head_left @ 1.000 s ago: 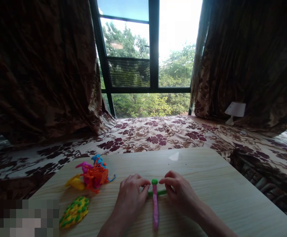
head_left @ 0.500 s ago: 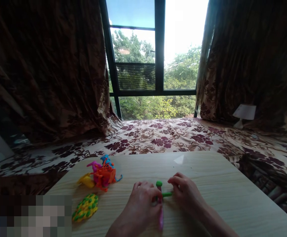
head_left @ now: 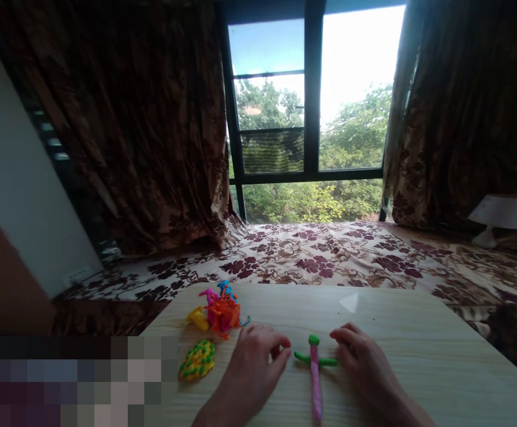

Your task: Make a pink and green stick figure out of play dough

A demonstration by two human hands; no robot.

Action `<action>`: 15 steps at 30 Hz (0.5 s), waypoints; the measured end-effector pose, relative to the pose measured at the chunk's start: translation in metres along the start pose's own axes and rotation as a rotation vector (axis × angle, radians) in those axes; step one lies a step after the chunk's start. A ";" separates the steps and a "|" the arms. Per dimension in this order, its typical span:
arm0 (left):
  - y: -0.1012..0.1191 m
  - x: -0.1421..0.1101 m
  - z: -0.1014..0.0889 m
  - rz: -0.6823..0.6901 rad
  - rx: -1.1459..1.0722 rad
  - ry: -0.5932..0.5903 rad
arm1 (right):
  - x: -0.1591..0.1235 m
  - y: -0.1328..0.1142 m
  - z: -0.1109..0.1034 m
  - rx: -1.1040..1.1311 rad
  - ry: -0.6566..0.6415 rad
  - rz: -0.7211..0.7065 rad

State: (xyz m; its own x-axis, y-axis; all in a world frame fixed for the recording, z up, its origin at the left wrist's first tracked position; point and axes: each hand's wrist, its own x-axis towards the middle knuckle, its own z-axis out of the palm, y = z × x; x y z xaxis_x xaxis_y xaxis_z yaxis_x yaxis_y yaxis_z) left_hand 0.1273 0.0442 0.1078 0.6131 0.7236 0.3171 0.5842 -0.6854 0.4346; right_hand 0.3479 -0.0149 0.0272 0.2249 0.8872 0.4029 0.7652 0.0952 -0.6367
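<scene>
Two bare hands of yours hover low over the bench [head_left: 400, 338], one on each side of a small cross-shaped piece. Its long pink rod [head_left: 316, 388] lies lengthwise in front of you, with a green knob [head_left: 314, 340] at the far end. Below the knob, a green strip [head_left: 328, 361] runs crosswise, showing on both sides of the rod.

Your left hand [head_left: 256, 365] is bent, thumb and forefinger curved towards each other with a slight gap, and pinches nothing; it sits just beside the strip's left end, apart from it. Your right hand [head_left: 367, 359] has its fingers loosely bent and slightly spread, close to the strip's right end (whether it touches there, you cannot tell from this view).

To the left of your left hand lies a yellow piece with green dots [head_left: 197, 360]. Beyond it sits a tangled, bright heap: an orange mass [head_left: 225, 311], with magenta [head_left: 208, 293] and blue [head_left: 225, 289] bits at its far side and a yellow lump [head_left: 198, 318] at its left. Past the bench, a flowered cloth [head_left: 311, 249] spreads towards the window [head_left: 312, 89], and a white-shaded lamp [head_left: 501, 212] stands at the right.
</scene>
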 end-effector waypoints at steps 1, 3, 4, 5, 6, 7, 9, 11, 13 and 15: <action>-0.014 -0.003 -0.008 -0.054 0.040 0.028 | 0.000 0.001 0.000 0.005 0.000 -0.001; -0.049 -0.012 -0.026 -0.175 0.139 0.077 | -0.001 0.001 0.001 0.013 -0.001 0.004; -0.067 -0.016 -0.035 -0.249 0.185 0.088 | -0.001 0.001 0.001 0.016 0.000 0.011; -0.083 -0.020 -0.045 -0.339 0.231 0.116 | -0.001 0.001 0.002 0.020 -0.001 0.017; -0.098 -0.024 -0.054 -0.387 0.256 0.139 | -0.001 0.001 0.002 0.023 -0.002 0.023; -0.110 -0.026 -0.062 -0.422 0.272 0.159 | 0.000 0.001 0.002 0.025 -0.004 0.028; -0.126 -0.027 -0.077 -0.468 0.292 0.191 | 0.001 0.001 0.002 0.030 -0.006 0.031; -0.134 -0.021 -0.087 -0.494 0.300 0.218 | 0.001 0.002 0.002 0.035 -0.011 0.026; -0.138 -0.010 -0.094 -0.504 0.297 0.232 | 0.001 0.004 0.003 0.041 -0.021 0.018; -0.141 0.001 -0.099 -0.505 0.283 0.223 | 0.001 0.006 0.004 0.044 -0.033 0.011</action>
State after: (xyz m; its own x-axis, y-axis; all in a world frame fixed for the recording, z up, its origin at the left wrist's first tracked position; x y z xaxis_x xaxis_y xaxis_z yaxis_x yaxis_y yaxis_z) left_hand -0.0070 0.1496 0.1305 0.1165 0.9428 0.3122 0.9104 -0.2270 0.3459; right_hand 0.3508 -0.0120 0.0211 0.2129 0.9027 0.3739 0.7353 0.1040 -0.6697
